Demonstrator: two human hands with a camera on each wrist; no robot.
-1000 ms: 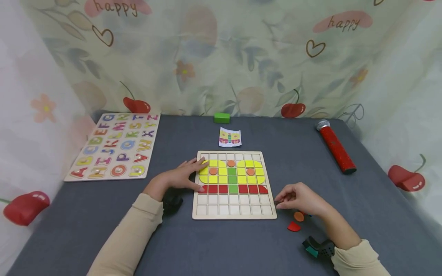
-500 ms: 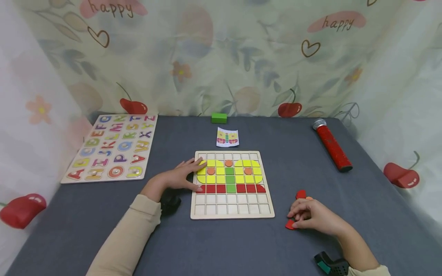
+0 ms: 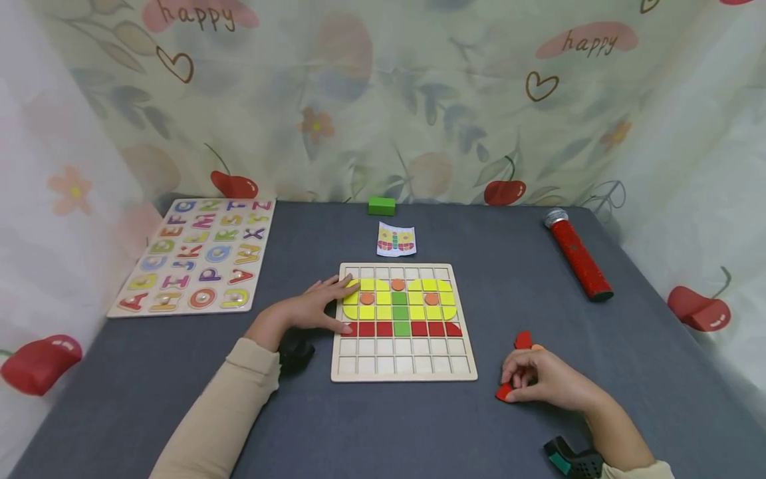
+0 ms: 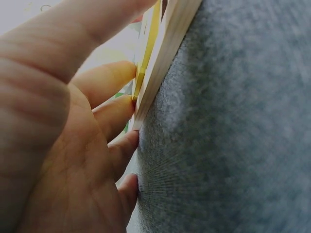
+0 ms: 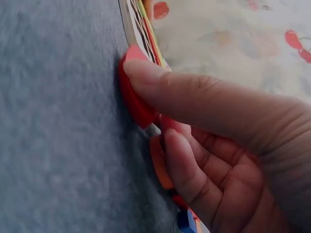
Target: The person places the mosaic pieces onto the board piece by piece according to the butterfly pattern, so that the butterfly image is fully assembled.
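Note:
A wooden grid board [image 3: 403, 364] lies on the dark cloth, partly filled with yellow, green, red and orange tiles. My left hand [image 3: 311, 307] rests on its left edge, fingers spread; in the left wrist view some fingertips touch a yellow tile [image 4: 151, 36] and the wooden rim [image 4: 163, 58]. Right of the board, my right hand [image 3: 553, 379] pinches a red quarter-round tile [image 3: 504, 392], thumb on its face in the right wrist view. Another red tile [image 3: 523, 340] lies just beyond the fingers. An orange round tile [image 5: 159, 162] and a blue piece [image 5: 185, 221] sit close by, partly hidden.
A small picture card [image 3: 396, 239] lies behind the board, with a green block [image 3: 382, 206] farther back. On the left is an alphabet puzzle board [image 3: 197, 259]. A red microphone [image 3: 579, 256] lies at the back right. A patterned curtain [image 3: 383, 100] encloses the table.
My right hand has moved from the board's right edge, rightward and toward me, to the loose tiles, and now pinches a red tile. The left hand stays on the board.

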